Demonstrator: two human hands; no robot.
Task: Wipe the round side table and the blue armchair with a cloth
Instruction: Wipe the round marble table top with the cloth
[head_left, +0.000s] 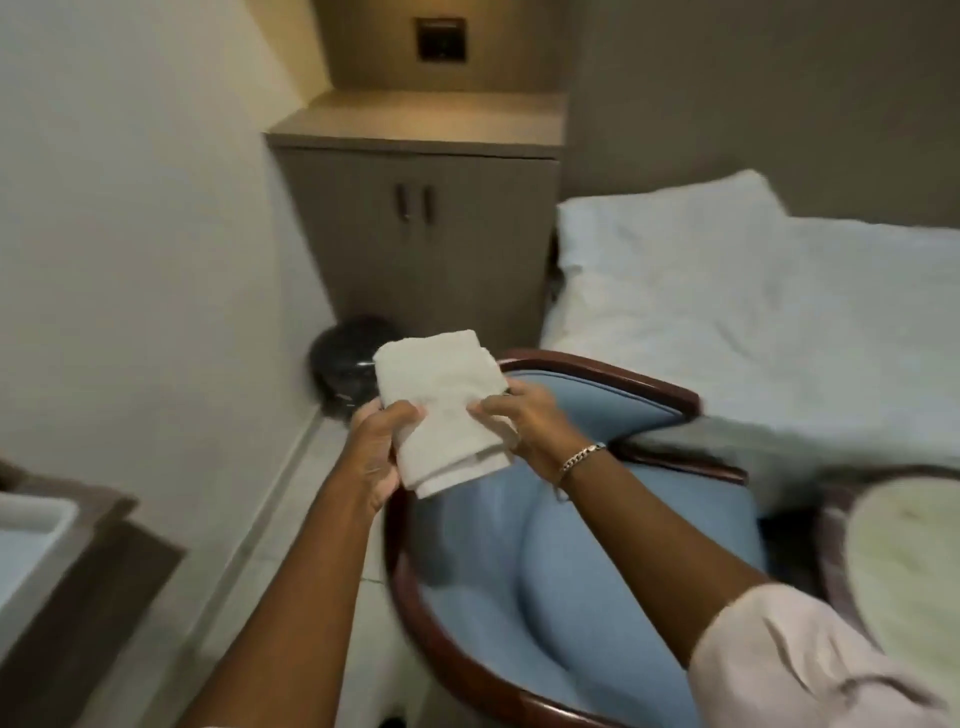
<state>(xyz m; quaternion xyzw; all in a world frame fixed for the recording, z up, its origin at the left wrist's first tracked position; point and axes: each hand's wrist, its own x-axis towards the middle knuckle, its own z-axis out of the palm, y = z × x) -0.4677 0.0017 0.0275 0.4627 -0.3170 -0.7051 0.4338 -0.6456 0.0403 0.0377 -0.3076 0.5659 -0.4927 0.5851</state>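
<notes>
Left hand: the left hand (382, 451) is closed on the left long edge of the folded off-white terry cloth (445, 410), thumb on top, fingers tucked under.
Cloth: held in the air between both hands, above the front-left rim of the seat and touching no furniture; its long axis runs from near-right to far-left, the far short end tipped up toward the beige wooden two-door cabinet (415, 228), the near end showing loose layered hems.
Right hand: the right hand (524, 421), silver chain bracelet (581, 457) at the wrist, pinches the cloth's right edge.
Armchair: the blue upholstered armchair with dark red-brown wooden frame (582, 525) sits directly below.
Side table: the round pale-topped side table (904, 556) is at the right edge, apart from the hands.
Doing it well: likely squaring the pad; keep the hems inside, one flat face outward, then press it down flat.
</notes>
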